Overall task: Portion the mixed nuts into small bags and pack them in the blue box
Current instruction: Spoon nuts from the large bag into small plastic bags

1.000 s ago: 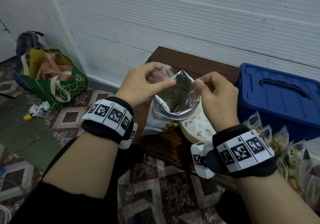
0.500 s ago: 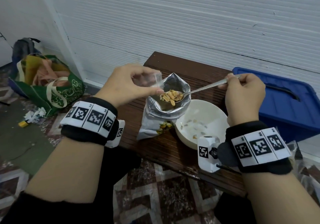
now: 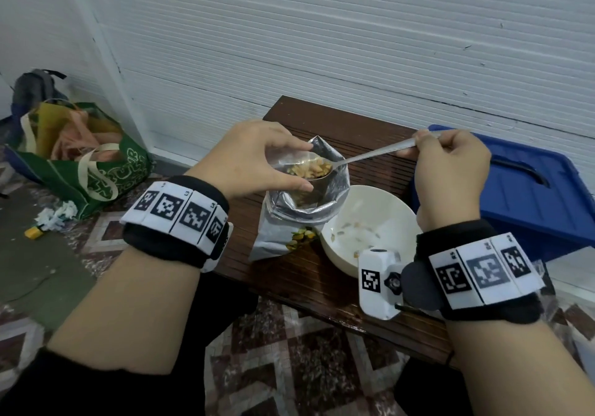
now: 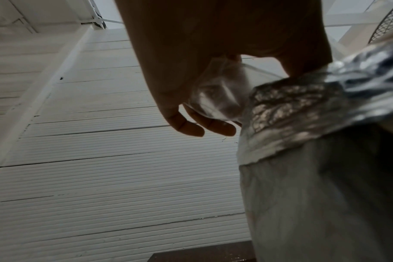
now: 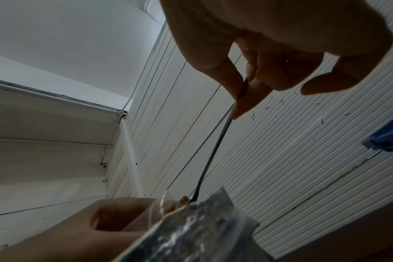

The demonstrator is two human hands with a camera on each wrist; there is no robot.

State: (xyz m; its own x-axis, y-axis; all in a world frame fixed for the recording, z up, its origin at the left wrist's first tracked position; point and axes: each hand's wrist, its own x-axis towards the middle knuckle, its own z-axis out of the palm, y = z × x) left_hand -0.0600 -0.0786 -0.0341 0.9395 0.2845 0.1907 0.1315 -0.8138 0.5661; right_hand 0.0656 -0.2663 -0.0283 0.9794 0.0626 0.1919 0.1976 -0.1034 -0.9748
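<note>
1. a dark wooden tabletop (image 3: 325, 286) is seen standing against a white ribbed wall (image 3: 322, 45), over a patterned tile floor (image 3: 289, 367).
2. a blue box (image 3: 531, 196) with its lid on is set at the right edge of the tabletop, behind the right wrist.
3. a green shopping bag (image 3: 80, 164) with stuffed contents is found on the floor well to the left, with a dark backpack (image 3: 32, 87) behind it.
4. a silver foil nut bag (image 3: 302, 219) is stood upright near the middle of the tabletop, its mouth open; in the left wrist view its crinkled rim (image 4: 303, 109) is seen just beside the hand.
5. a white bowl (image 3: 370, 222) is placed touching the foil bag's right side, toward the near edge; only a few nut bits are seen in it.
6. the left hand (image 3: 251, 158) is held over the foil bag's mouth; a small clear bag (image 4: 215, 95) is pinched open between thumb and curled fingers (image 4: 213, 124).
7. the right hand (image 3: 450, 171) is raised over the far right part of the tabletop; its fingers (image 5: 247, 92) are closed narrowly on the handle end of a metal spoon (image 3: 370, 154).
8. the spoon's scoop is loaded with mixed nuts (image 3: 309, 169) and is held at the mouth of the small clear bag, above the foil bag.
</note>
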